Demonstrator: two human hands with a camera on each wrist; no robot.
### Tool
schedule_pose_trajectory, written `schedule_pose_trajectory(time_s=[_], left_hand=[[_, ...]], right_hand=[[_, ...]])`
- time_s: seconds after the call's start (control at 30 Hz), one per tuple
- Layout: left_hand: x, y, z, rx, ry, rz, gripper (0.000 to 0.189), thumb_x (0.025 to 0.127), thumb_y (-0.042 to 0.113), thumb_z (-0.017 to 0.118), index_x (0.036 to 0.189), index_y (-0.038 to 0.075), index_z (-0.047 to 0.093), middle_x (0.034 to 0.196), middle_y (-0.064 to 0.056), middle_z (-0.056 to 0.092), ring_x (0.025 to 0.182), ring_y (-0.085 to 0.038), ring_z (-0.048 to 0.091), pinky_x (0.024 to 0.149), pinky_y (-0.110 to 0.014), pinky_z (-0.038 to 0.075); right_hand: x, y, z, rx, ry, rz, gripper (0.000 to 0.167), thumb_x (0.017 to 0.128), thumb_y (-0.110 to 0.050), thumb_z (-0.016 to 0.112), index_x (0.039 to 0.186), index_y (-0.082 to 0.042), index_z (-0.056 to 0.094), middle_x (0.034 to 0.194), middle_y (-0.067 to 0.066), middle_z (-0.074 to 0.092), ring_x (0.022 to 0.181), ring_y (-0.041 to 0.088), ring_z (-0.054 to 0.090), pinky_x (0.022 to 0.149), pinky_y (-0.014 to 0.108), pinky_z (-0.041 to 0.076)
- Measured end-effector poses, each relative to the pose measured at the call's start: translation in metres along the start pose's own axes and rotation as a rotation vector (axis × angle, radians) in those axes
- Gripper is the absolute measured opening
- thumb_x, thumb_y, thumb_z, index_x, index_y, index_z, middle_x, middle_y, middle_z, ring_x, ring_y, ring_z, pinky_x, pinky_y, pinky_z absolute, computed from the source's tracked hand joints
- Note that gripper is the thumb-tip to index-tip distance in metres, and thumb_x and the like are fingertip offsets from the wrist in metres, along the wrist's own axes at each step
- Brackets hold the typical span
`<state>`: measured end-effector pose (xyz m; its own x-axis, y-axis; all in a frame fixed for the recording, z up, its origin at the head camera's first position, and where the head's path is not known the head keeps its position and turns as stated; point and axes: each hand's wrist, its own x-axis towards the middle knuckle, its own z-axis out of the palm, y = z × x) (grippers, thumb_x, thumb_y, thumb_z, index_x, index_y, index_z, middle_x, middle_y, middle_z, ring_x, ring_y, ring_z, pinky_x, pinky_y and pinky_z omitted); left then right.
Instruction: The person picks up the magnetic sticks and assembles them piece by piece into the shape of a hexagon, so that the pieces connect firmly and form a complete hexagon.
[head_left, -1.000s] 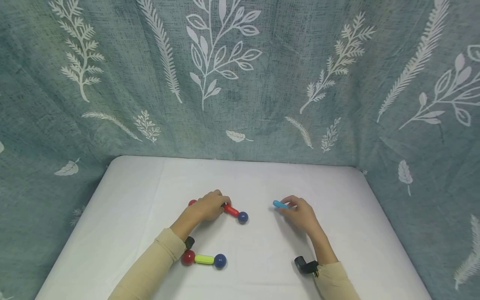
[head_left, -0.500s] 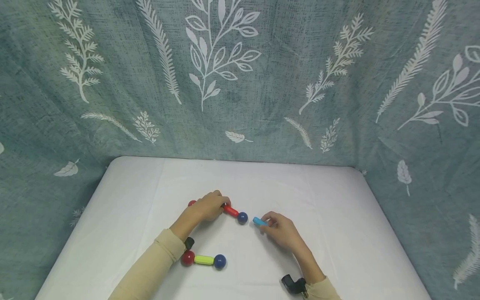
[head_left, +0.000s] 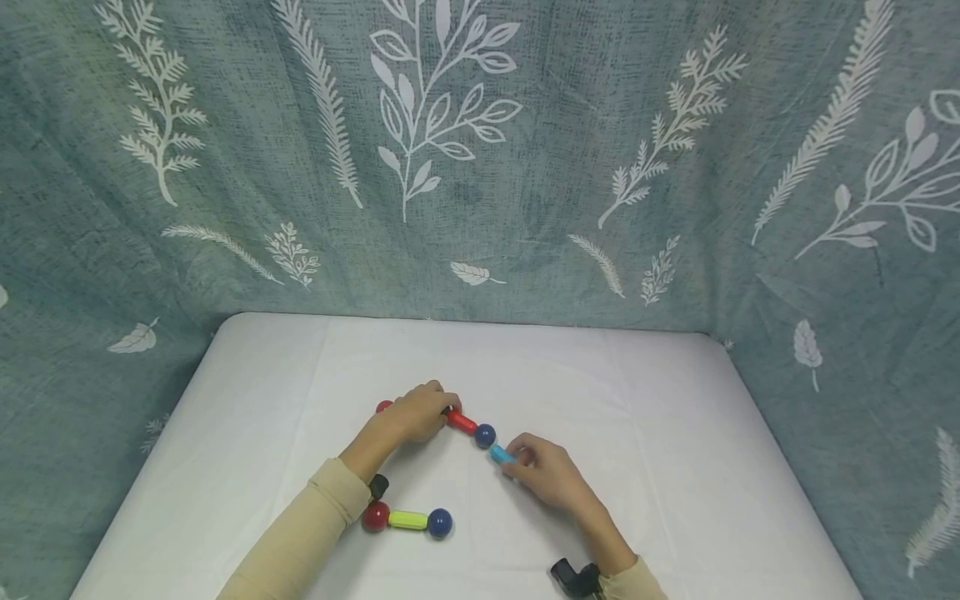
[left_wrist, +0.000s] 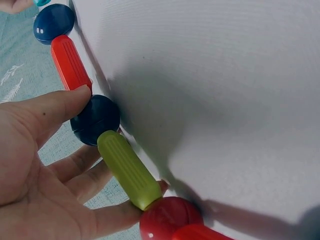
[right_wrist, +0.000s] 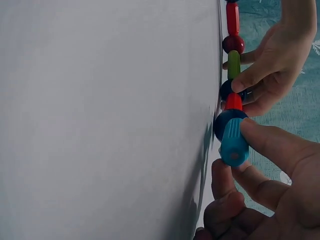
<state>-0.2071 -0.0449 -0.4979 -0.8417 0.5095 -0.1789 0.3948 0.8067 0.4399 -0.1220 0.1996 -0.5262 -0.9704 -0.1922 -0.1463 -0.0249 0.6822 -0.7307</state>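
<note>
My left hand (head_left: 420, 414) holds a chain of rods and balls on the table. In the left wrist view its thumb presses where a red rod (left_wrist: 70, 62) meets a dark blue ball (left_wrist: 95, 120); its other fingers lie behind a green rod (left_wrist: 127, 167) and a red ball (left_wrist: 170, 217). A second dark blue ball (head_left: 485, 436) ends the chain on the right. Between thumb and fingers, my right hand (head_left: 547, 472) pinches a light blue rod (right_wrist: 234, 142), its far tip right at that end ball. Whether they touch, I cannot tell.
Nearer to me lies a separate piece: a red ball (head_left: 376, 517), a yellow-green rod (head_left: 408, 520) and a blue ball (head_left: 440, 522) in a row. A white cloth covers the table (head_left: 660, 400). Behind hangs a teal leaf-patterned curtain (head_left: 555, 183).
My right hand has carried the light blue rod leftward and nearer to me, up to the chain's end ball. The left hand and its chain have stayed put.
</note>
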Motion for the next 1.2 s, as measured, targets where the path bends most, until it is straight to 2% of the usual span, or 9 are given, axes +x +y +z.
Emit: schedule_pose_trajectory(time_s=[0.3, 0.5, 0.6, 0.7, 0.8, 0.97, 1.07, 1.2], left_hand=[[0.0, -0.001, -0.001, -0.008, -0.009, 0.0, 0.027, 0.096, 0.011, 0.066, 0.121, 0.02, 0.07, 0.112, -0.008, 0.059, 0.107, -0.028, 0.059, 0.091, -0.049, 0.049], [-0.009, 0.003, -0.011, 0.044, 0.013, 0.008, 0.04, 0.094, 0.026, 0.071, 0.133, 0.02, 0.062, 0.135, -0.013, 0.053, 0.125, -0.033, 0.052, 0.095, -0.055, 0.046], [-0.021, 0.006, -0.015, 0.105, 0.041, 0.012, 0.045, 0.093, 0.032, 0.073, 0.135, 0.019, 0.061, 0.139, -0.012, 0.052, 0.129, -0.033, 0.049, 0.096, -0.055, 0.046], [-0.039, 0.008, -0.016, 0.109, 0.048, 0.045, 0.047, 0.091, 0.034, 0.075, 0.132, 0.016, 0.064, 0.135, -0.011, 0.057, 0.126, -0.031, 0.052, 0.096, -0.052, 0.047], [-0.061, 0.007, -0.012, 0.063, 0.021, 0.076, 0.046, 0.088, 0.036, 0.078, 0.128, 0.015, 0.067, 0.13, -0.009, 0.061, 0.121, -0.028, 0.056, 0.096, -0.047, 0.049], [-0.093, 0.003, 0.0, -0.044, -0.061, 0.111, 0.045, 0.084, 0.044, 0.079, 0.12, 0.017, 0.072, 0.119, -0.001, 0.065, 0.11, -0.02, 0.06, 0.092, -0.042, 0.05], [-0.106, 0.001, 0.01, -0.081, -0.086, 0.143, 0.047, 0.082, 0.049, 0.079, 0.117, 0.018, 0.073, 0.111, 0.005, 0.066, 0.101, -0.013, 0.06, 0.088, -0.038, 0.051], [-0.116, 0.001, 0.02, -0.132, -0.108, 0.153, 0.043, 0.078, 0.048, 0.082, 0.11, 0.019, 0.074, 0.096, 0.014, 0.062, 0.087, -0.005, 0.057, 0.08, -0.031, 0.05]], right_hand=[[0.003, -0.004, 0.003, -0.001, 0.003, 0.008, 0.027, 0.089, -0.027, 0.075, 0.106, -0.008, 0.066, 0.077, -0.004, 0.062, 0.064, 0.014, 0.056, 0.057, 0.03, 0.047], [0.005, -0.002, 0.003, -0.006, -0.006, 0.019, 0.027, 0.089, -0.029, 0.075, 0.105, -0.009, 0.067, 0.077, -0.003, 0.063, 0.064, 0.014, 0.056, 0.057, 0.031, 0.046], [0.006, -0.002, 0.003, -0.006, -0.011, 0.019, 0.027, 0.09, -0.03, 0.074, 0.105, -0.008, 0.067, 0.078, -0.003, 0.063, 0.065, 0.014, 0.056, 0.058, 0.032, 0.046], [0.005, -0.002, 0.002, -0.008, -0.012, 0.015, 0.029, 0.091, -0.032, 0.073, 0.106, -0.008, 0.067, 0.079, -0.003, 0.063, 0.066, 0.014, 0.056, 0.059, 0.033, 0.046], [0.005, -0.001, 0.002, -0.005, -0.011, 0.011, 0.029, 0.091, -0.033, 0.072, 0.105, -0.008, 0.068, 0.079, -0.003, 0.064, 0.066, 0.014, 0.056, 0.059, 0.033, 0.046], [0.007, 0.001, 0.002, -0.005, -0.007, 0.011, 0.026, 0.092, -0.033, 0.072, 0.104, -0.009, 0.069, 0.08, -0.004, 0.064, 0.067, 0.014, 0.057, 0.061, 0.033, 0.047], [0.007, -0.001, 0.002, -0.003, -0.005, 0.014, 0.026, 0.092, -0.032, 0.072, 0.103, -0.009, 0.069, 0.08, -0.004, 0.064, 0.068, 0.014, 0.057, 0.061, 0.033, 0.047], [0.006, -0.003, 0.001, 0.005, -0.009, 0.004, 0.025, 0.092, -0.031, 0.072, 0.103, -0.008, 0.07, 0.079, -0.004, 0.064, 0.067, 0.014, 0.057, 0.061, 0.034, 0.047]])
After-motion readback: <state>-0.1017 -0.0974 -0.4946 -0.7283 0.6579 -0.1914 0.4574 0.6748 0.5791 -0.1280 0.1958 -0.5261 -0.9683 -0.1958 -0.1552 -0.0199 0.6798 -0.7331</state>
